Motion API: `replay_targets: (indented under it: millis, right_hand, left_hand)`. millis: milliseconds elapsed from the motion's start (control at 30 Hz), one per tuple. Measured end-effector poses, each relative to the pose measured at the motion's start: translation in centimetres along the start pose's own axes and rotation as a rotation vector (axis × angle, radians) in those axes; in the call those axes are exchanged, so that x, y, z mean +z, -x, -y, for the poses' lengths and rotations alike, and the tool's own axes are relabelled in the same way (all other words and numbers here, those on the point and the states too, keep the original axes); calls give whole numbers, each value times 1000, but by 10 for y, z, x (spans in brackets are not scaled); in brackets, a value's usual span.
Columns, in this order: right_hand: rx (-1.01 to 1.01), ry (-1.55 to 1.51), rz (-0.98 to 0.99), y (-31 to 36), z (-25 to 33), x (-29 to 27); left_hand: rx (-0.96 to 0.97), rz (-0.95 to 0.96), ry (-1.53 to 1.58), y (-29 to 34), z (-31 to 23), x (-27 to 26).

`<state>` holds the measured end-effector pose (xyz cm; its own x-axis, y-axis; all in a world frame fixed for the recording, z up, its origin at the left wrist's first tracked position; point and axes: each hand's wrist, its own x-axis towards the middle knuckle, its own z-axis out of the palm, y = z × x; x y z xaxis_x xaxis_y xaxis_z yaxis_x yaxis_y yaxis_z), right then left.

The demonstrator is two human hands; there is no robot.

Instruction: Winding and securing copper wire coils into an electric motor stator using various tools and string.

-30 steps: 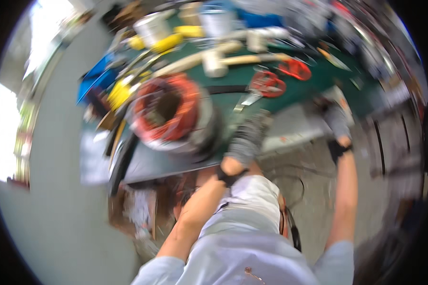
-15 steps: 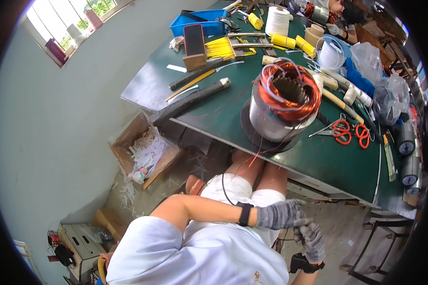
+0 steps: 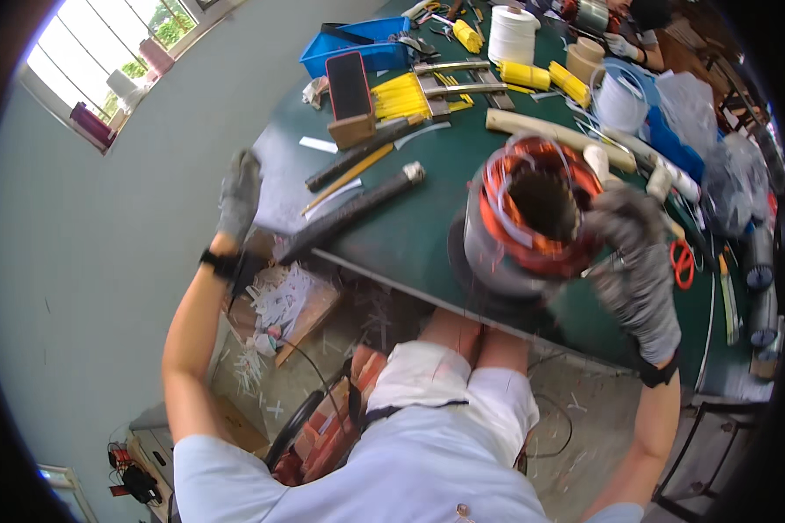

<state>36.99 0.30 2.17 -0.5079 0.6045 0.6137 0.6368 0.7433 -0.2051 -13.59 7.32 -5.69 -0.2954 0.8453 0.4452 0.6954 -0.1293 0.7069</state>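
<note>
On the green table (image 3: 427, 235), near its front edge, a motor stator (image 3: 488, 231) with orange-red copper windings stands upright on a dark round base, its bore facing up. My right hand (image 3: 632, 253), in a grey knit glove, is beside the windings on their right; motion smears its fingers, so I cannot tell whether they grip. Red-handled scissors (image 3: 682, 265) lie just past that hand, partly covered by it. My left hand (image 3: 240, 192), gloved too, is raised by the table's left corner, fingers stretched upward and holding nothing. A black rod (image 3: 353, 213) is the nearest thing to it.
Across the back are a blue tray (image 3: 362, 54), a phone (image 3: 349, 87) on a wooden block, yellow strips (image 3: 399, 98), a white thread cone (image 3: 513, 35) and a pale rod (image 3: 560, 139). A scrap box (image 3: 310, 327) stands below. Another person's gloved hand (image 3: 621, 48) shows at the far right.
My hands were together in front of my body. They have parted: the left rose to the table's left corner, the right reached the stator's right side. The view has shifted a little.
</note>
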Motion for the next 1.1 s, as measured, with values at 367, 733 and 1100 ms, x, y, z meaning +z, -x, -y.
replay_targets:
  millis: [367,733,1100]
  right_hand:
    - [-86,-195,426,-21,-10,32]
    - [-25,-260,388,-32,-1,24]
    - [185,-331,690,-44,8,12]
  left_hand:
    - [39,154,-703,-189,-48,215]
    - [-69,61,-742,-193,24,193]
    - [-27,69,-735,-193,31,219]
